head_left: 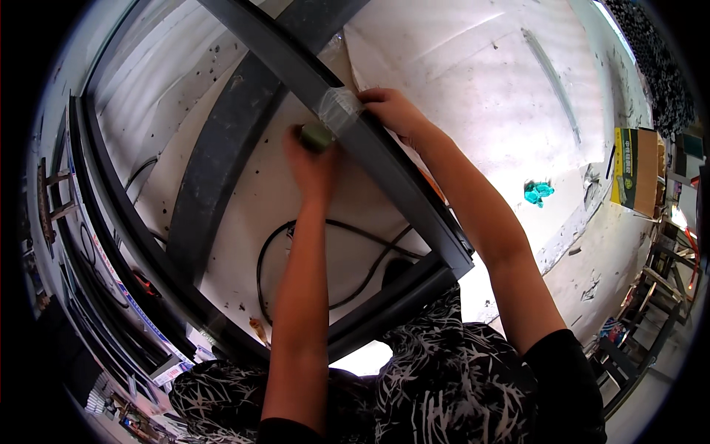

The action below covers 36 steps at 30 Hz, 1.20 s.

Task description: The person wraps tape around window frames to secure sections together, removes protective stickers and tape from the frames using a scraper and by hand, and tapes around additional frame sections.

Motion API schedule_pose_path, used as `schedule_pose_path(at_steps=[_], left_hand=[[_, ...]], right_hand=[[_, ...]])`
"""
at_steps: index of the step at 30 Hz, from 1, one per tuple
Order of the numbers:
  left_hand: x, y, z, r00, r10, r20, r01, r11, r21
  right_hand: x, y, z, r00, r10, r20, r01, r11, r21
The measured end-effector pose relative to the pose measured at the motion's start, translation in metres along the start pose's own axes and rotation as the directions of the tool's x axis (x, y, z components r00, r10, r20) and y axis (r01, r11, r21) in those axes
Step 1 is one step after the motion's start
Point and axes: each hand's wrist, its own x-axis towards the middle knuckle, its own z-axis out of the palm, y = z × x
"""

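Left hand: fingers curled round squat, dull-green roll, at 7 o'clock from tape, clear, wrinkled, on bar. Bar dark grey, straight; long axis 10:30 to 4:30. Right hand: 3 o'clock from tape, fingers at bar's edge; cannot tell if pinching.

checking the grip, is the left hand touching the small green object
Touching: the head view shows the left hand closed about the near and left sides of the small green object, no gap between.
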Motion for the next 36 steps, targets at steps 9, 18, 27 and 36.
schedule_pose_path(at_steps=[9, 18, 27, 36], left_hand=[[-0.010, 0.052, -0.059, 0.934, -0.334, 0.127, 0.291, 0.506, -0.812], [-0.031, 0.118, -0.081, 0.996, 0.009, 0.092, 0.009, 0.982, -0.190], [-0.009, 0.142, -0.059, 0.933, 0.342, 0.115, -0.349, 0.935, 0.057], [0.022, 0.125, 0.016, 0.871, 0.431, 0.237, -0.491, 0.748, 0.447]], right_hand=[[-0.084, -0.059, 0.036, 0.762, -0.630, -0.151, 0.505, 0.723, -0.471], [-0.104, -0.085, 0.059, 0.784, -0.617, 0.058, 0.542, 0.636, -0.550], [-0.085, -0.071, 0.011, 0.934, -0.343, -0.099, 0.346, 0.938, 0.015], [-0.029, -0.005, -0.019, 0.994, -0.004, -0.113, 0.072, 0.793, 0.604]])
